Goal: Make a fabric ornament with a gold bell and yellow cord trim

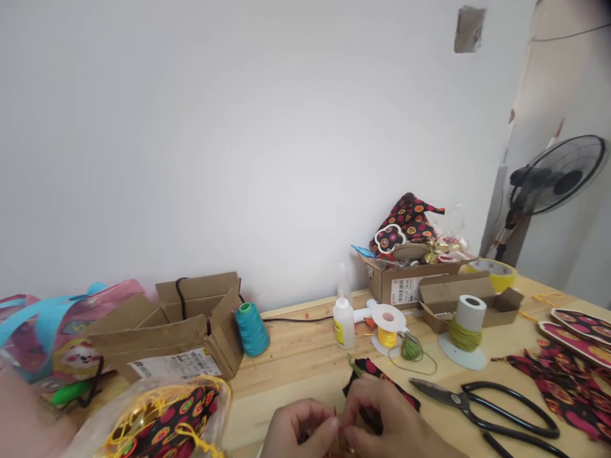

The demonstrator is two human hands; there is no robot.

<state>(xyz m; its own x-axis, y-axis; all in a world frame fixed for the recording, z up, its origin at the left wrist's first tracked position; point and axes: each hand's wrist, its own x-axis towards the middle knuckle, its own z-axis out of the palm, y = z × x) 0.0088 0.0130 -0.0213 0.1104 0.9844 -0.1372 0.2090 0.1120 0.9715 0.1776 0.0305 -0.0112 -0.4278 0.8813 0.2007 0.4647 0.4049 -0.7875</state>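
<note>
My left hand [298, 429] and my right hand [386, 423] meet at the bottom edge of the view, fingertips pinched together on a small piece I cannot make out. Under and behind my right hand lies a dark patterned fabric piece [375, 372] with a bit of green cord at its top. Both hands are cut off by the frame's lower edge.
On the wooden table [296, 356]: black scissors [487, 404] to the right, a glue bottle [344, 321], yellow thread spool [387, 327], green thread spool [465, 327], teal spool [251, 329], open cardboard boxes [176, 331], a box of fabric [405, 267], a bag [162, 423]. A fan [554, 175] stands right.
</note>
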